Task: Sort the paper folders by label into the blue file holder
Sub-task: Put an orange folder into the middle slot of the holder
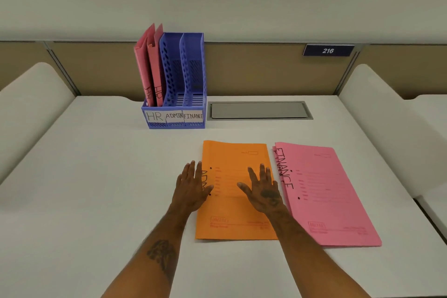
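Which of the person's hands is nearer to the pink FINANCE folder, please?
Right. The right hand is over the orange folder, beside the pink FINANCE folder; the left hand is at the orange folder's left edge, farther away.

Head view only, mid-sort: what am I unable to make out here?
- Orange folder label: the left hand covers its end; only "ADM" shows.
- Under the orange folder: its top cover hides whether more lie beneath.
- Pink pile: the top cover, marked FINANCE, hides those below; count unclear.
- Printed text on both: too small and blurred to read.
- Right hand: touching the orange folder or hovering, cannot tell.
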`<action>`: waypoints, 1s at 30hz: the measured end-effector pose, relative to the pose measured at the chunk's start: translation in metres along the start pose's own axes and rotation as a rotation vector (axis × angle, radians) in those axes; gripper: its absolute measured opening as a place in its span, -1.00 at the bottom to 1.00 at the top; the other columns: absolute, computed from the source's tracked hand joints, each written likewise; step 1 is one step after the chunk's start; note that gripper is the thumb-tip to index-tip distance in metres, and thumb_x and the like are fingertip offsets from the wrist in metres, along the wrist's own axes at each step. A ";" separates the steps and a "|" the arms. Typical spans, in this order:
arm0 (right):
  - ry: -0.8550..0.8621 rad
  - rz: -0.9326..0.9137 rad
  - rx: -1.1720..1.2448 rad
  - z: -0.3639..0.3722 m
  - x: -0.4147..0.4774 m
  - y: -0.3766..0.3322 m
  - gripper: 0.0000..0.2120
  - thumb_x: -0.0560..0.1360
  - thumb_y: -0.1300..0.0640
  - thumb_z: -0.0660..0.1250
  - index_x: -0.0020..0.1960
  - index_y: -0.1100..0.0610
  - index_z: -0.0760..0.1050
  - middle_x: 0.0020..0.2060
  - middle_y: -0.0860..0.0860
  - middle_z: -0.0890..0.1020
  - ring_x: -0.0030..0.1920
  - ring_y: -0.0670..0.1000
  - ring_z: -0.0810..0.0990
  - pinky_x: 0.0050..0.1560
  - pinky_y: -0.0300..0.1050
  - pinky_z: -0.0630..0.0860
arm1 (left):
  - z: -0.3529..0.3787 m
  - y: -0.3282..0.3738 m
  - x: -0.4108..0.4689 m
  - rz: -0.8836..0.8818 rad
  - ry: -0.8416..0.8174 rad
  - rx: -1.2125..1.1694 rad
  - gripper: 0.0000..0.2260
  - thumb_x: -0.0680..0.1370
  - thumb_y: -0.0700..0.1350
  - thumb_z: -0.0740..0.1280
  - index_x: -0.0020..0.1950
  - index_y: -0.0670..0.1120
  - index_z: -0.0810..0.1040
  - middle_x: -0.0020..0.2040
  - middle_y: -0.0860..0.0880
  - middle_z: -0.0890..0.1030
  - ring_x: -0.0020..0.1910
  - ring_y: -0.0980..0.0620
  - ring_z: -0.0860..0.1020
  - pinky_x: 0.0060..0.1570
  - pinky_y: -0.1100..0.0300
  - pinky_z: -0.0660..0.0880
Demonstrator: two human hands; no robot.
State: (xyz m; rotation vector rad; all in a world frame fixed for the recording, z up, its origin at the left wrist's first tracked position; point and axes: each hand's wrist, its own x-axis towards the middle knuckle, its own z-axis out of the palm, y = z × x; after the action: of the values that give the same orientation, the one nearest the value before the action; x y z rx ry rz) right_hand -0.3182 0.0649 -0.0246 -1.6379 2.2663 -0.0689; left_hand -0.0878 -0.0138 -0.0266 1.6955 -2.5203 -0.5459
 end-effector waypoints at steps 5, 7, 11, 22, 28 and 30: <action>-0.068 0.044 0.007 0.010 -0.006 0.013 -0.24 0.50 -0.43 -0.11 0.58 -0.05 -0.09 0.56 0.12 -0.17 0.55 0.16 -0.20 0.46 0.28 0.07 | 0.013 0.010 -0.002 -0.091 -0.033 -0.055 -0.18 0.58 0.29 0.17 0.62 -0.10 -0.15 0.63 -0.13 -0.08 0.61 -0.13 -0.12 0.54 -0.12 -0.02; -0.095 0.059 0.003 0.013 -0.006 0.016 -0.24 0.51 -0.43 -0.12 0.58 -0.04 -0.07 0.57 0.12 -0.16 0.55 0.17 -0.17 0.46 0.28 0.07 | 0.016 0.014 -0.004 -0.122 -0.052 -0.073 -0.17 0.58 0.30 0.16 0.62 -0.12 -0.13 0.63 -0.14 -0.09 0.61 -0.14 -0.11 0.54 -0.12 0.01; -0.122 0.093 0.012 0.017 -0.008 0.019 -0.24 0.51 -0.42 -0.12 0.57 -0.01 -0.03 0.56 0.15 -0.13 0.55 0.21 -0.08 0.46 0.26 0.09 | 0.022 0.019 -0.010 -0.179 -0.071 -0.108 -0.17 0.57 0.31 0.18 0.61 -0.17 -0.05 0.62 -0.15 -0.05 0.59 -0.15 -0.03 0.48 -0.15 0.15; -0.108 0.127 0.068 0.025 -0.008 0.015 -0.17 0.46 -0.48 -0.11 0.57 0.00 -0.01 0.57 0.15 -0.07 0.55 0.21 -0.03 0.44 0.19 0.17 | 0.012 0.037 0.001 -0.478 -0.060 -0.409 -0.31 0.47 0.22 0.41 0.46 -0.12 0.34 0.53 -0.15 0.21 0.50 -0.21 0.16 0.38 -0.18 0.28; -0.118 0.115 0.076 0.018 -0.007 0.015 -0.17 0.46 -0.48 -0.11 0.56 0.00 0.00 0.56 0.14 -0.01 0.54 0.22 0.03 0.41 0.23 0.23 | -0.001 0.040 0.001 -0.456 0.012 -0.803 -0.38 0.44 -0.03 0.53 0.40 -0.14 0.34 0.31 -0.17 0.54 0.23 -0.18 0.55 0.23 -0.11 0.52; -0.130 0.113 0.078 0.015 -0.007 0.013 -0.18 0.46 -0.48 -0.10 0.56 -0.01 0.02 0.56 0.14 0.00 0.54 0.23 0.03 0.40 0.24 0.24 | -0.006 0.044 -0.003 -0.456 0.003 -0.907 -0.40 0.46 -0.09 0.52 0.40 -0.13 0.33 0.29 -0.16 0.57 0.17 -0.19 0.60 0.19 -0.13 0.55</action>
State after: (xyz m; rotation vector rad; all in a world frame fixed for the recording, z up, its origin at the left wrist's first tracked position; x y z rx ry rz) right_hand -0.3238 0.0779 -0.0400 -1.4294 2.2237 -0.0218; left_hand -0.1242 0.0017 -0.0061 1.7827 -1.4244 -1.4187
